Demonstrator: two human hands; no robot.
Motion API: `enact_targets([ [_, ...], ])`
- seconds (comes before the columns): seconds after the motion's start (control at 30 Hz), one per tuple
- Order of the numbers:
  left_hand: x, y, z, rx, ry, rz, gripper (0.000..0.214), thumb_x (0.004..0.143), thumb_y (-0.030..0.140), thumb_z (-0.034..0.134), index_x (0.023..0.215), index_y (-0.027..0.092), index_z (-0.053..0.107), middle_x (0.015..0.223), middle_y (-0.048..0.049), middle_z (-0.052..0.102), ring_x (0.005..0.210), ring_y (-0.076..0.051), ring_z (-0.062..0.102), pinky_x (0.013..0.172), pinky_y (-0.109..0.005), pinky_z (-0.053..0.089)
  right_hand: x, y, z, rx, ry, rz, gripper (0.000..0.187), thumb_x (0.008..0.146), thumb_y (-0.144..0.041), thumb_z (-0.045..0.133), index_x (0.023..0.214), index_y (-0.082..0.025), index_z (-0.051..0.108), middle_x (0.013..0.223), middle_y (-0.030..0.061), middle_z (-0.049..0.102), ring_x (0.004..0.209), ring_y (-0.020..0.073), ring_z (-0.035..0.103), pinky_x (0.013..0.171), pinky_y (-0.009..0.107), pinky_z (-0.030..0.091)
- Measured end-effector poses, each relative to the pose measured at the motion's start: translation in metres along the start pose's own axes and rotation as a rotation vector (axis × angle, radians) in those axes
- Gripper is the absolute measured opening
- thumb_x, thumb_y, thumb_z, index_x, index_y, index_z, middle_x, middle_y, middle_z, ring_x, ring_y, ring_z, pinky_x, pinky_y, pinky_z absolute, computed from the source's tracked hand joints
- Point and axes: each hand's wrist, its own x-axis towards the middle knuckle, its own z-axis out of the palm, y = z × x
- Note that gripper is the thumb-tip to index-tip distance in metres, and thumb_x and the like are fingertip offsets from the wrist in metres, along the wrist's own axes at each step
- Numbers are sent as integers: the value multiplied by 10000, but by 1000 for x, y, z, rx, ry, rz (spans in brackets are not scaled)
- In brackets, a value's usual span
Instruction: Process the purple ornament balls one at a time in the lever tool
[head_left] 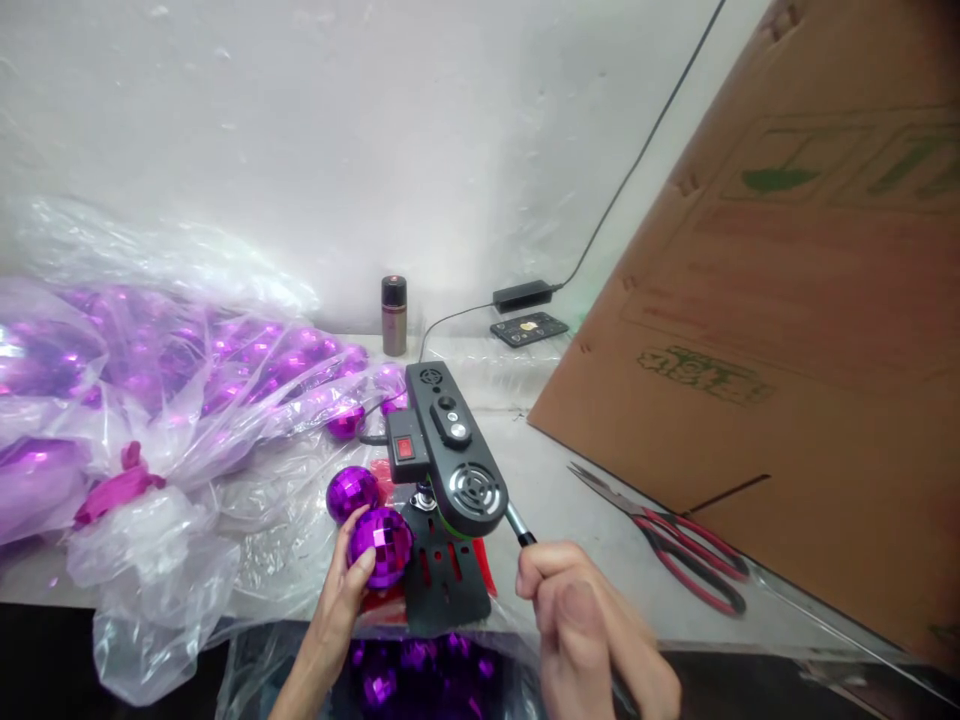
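My left hand (337, 595) has its thumb and fingers around a shiny purple mirror ball (388, 549), just left of a black bench machine (454, 440). A second purple mirror ball (352, 493) lies right behind the held one. The machine's long head has round grilles, buttons and a side box with a red rocker switch (405, 447). It stands over a slotted black base plate (450, 590). My right hand (592, 630) is closed around the lever handle (519, 524), a metal rod with a black grip. Part of the grip is hidden by my fingers.
A knotted clear bag of purple balls (187, 370) fills the left. Red-handled pliers (675, 545) lie right, before a leaning cardboard sheet (750, 300). Behind stand a dark bottle (394, 318), a phone (529, 329) and a power adapter (523, 294). More balls (420, 680) sit below the table's edge.
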Motion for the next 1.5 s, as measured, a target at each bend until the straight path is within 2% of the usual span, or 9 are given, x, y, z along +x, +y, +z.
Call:
enact_targets([
  [0.1, -4, 4, 1, -201, -16, -145, 878, 825, 764, 908, 1504, 251, 694, 1344, -135, 869, 1208, -386, 832, 995, -465, 666, -1, -1, -2, -1, -20, 21, 477, 1214, -175, 482, 747, -229, 402, 606, -68, 398, 580, 72, 564, 524, 205, 421],
  [0.23, -14, 6, 5, -215, -107, -154, 972, 713, 792, 994, 1458, 229, 723, 1303, -159, 876, 1284, -446, 806, 1116, -567, 645, -3, 0, -3, -8, -14, 16, 472, 1214, -176, 475, 750, -231, 407, 605, -70, 397, 580, 72, 560, 536, 203, 424],
  [0.33, -16, 2, 10, -35, -53, -91, 1050, 714, 719, 1018, 1555, 233, 618, 1460, -174, 815, 1440, -468, 736, 1246, -626, 580, -2, 0, -2, 2, -1, 23, 454, 1197, -143, 475, 756, -233, 415, 617, -69, 404, 574, 76, 557, 531, 214, 410],
  [0.43, -12, -6, 17, 109, -11, 60, 978, 766, 647, 975, 1556, 235, 572, 1597, -183, 737, 1508, -427, 702, 1307, -554, 540, 1, -3, -2, -1, -17, 37, 431, 1177, -103, 466, 769, -236, 432, 634, -64, 435, 550, 76, 548, 517, 228, 397],
  [0.63, -6, -17, 25, 428, -24, 167, 893, 794, 544, 906, 1571, 231, 596, 1440, -166, 831, 1370, -440, 791, 1222, -604, 593, 16, -10, -2, 30, -40, 66, 390, 1129, -17, 453, 814, -244, 429, 687, -62, 431, 579, 64, 554, 528, 207, 429],
  [0.77, -2, -14, 27, 578, -65, 222, 856, 802, 507, 907, 1557, 217, 625, 1486, -171, 816, 1373, -437, 793, 1201, -604, 612, 22, -11, -3, 32, -80, 66, 387, 1122, -4, 452, 825, -251, 425, 687, -62, 424, 580, 69, 547, 522, 214, 423],
  [1.13, 3, 1, 47, 600, -121, 339, 709, 688, 378, 935, 1361, 235, 762, 1402, -172, 825, 1373, -496, 750, 1248, -704, 543, 20, -18, -3, 62, -74, 140, 394, 1149, -15, 472, 827, -242, 467, 704, -52, 452, 612, 83, 521, 551, 257, 386],
  [1.27, 12, -18, 54, 556, -91, 419, 703, 633, 381, 947, 1302, 240, 784, 1415, -179, 799, 1442, -538, 685, 1292, -757, 477, 16, -27, 5, 33, 7, 271, 416, 1194, -99, 469, 803, -240, 448, 719, -46, 455, 628, 86, 486, 578, 291, 333],
  [1.5, 21, -40, 46, 524, -238, 342, 864, 712, 386, 926, 1506, 174, 660, 1442, -210, 776, 1358, -475, 764, 1266, -688, 548, 14, -28, 8, 19, 59, 279, 439, 1181, -117, 505, 758, -228, 484, 691, -34, 500, 563, 90, 450, 553, 305, 321],
])
